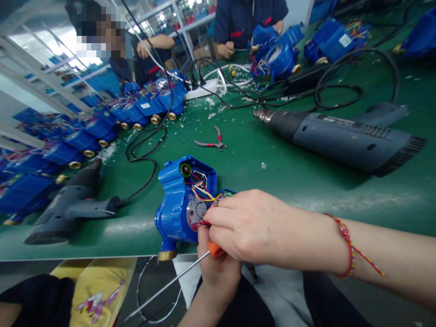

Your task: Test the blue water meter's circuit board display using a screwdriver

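Note:
On the bench's near edge stands a blue water meter [175, 200] with its housing open, showing a round dial, coloured wires [206, 193] and a small green circuit board [227, 193]. My right hand [252, 222] reaches over from the right, closed. Tucked in its palm is a screwdriver [215, 250] with an orange handle, its long shaft pointing down left. The right fingertips are bunched at the wires beside the dial. From below comes my left hand [220, 274], its thumb against thin red wires by the meter; its other fingers are largely hidden behind the right hand.
Red-handled cutting pliers [214, 141] lie beyond the meter. One heat gun [340, 136] is at right, another [73, 204] at left. Rows of blue meters [91, 129], a power strip [204, 88], cables and plastic scraps cover the far side. Two people sit opposite.

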`<move>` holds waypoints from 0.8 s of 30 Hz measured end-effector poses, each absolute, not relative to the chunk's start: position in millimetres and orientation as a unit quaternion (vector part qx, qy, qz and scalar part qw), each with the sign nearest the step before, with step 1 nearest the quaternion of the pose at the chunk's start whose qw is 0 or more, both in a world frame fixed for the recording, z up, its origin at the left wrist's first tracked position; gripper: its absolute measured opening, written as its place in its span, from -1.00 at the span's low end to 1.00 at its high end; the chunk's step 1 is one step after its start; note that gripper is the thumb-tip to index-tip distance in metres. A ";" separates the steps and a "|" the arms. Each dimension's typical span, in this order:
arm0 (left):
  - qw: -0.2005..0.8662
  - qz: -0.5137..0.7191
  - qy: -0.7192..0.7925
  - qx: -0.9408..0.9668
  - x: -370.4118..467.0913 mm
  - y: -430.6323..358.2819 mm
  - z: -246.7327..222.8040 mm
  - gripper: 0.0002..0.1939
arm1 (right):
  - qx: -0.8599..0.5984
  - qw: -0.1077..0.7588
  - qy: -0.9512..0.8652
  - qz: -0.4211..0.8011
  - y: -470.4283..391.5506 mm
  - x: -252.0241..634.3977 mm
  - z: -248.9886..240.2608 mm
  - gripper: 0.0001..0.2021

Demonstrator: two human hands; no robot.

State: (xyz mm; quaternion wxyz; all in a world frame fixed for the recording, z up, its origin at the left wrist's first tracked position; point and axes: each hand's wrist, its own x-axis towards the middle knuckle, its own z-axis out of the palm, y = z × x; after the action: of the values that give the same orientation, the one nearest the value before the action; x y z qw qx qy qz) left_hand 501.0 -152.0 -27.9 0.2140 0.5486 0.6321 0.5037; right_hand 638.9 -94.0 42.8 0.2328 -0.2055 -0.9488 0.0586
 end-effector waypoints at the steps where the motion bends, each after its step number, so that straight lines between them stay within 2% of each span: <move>1: 0.217 0.505 0.631 0.547 503.0 -152.1 -27.7 -0.72 | -0.210 0.215 -0.951 0.067 -93.6 638.6 45.4 -0.84; 5: 0.228 0.513 0.628 0.539 506.4 -151.9 -28.0 -0.75 | -0.223 0.148 -0.960 0.086 -93.8 636.7 55.4 -0.84; 8: 0.239 0.521 0.625 0.531 506.2 -151.6 -27.9 -0.71 | -0.219 0.145 -0.962 0.077 -94.7 635.4 54.6 -0.84; 12: 0.259 0.530 0.610 0.529 508.1 -151.5 -24.7 -0.69 | -0.227 0.202 -0.952 0.044 -97.8 635.6 43.5 -0.85; 15: 0.285 0.537 0.600 0.520 509.9 -152.1 -22.4 -0.70 | -0.283 0.260 -0.919 0.083 -105.1 640.0 41.0 -0.88; 17: 0.316 0.549 0.588 0.502 509.5 -152.2 -22.2 -0.64 | -0.340 0.319 -0.875 0.129 -113.5 646.3 45.1 -0.95; 19: 0.350 0.565 0.569 0.484 507.5 -151.5 -23.1 -0.48 | -0.406 0.368 -0.820 0.168 -124.0 655.4 51.4 -0.89; 21: 0.384 0.578 0.538 0.478 504.2 -149.9 -24.8 -0.34 | -0.453 0.373 -0.782 0.210 -135.4 666.4 55.9 -0.80; 24: 0.421 0.586 0.487 0.491 499.5 -146.6 -27.6 -0.30 | -0.490 0.332 -0.772 0.232 -151.7 683.6 53.3 -0.83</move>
State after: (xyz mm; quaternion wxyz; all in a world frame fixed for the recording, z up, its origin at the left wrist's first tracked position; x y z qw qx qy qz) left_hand 499.5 -146.6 -27.6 0.4214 0.4909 0.4874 0.5865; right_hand 683.6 -151.7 53.3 0.3319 -0.4900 -0.7719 0.2321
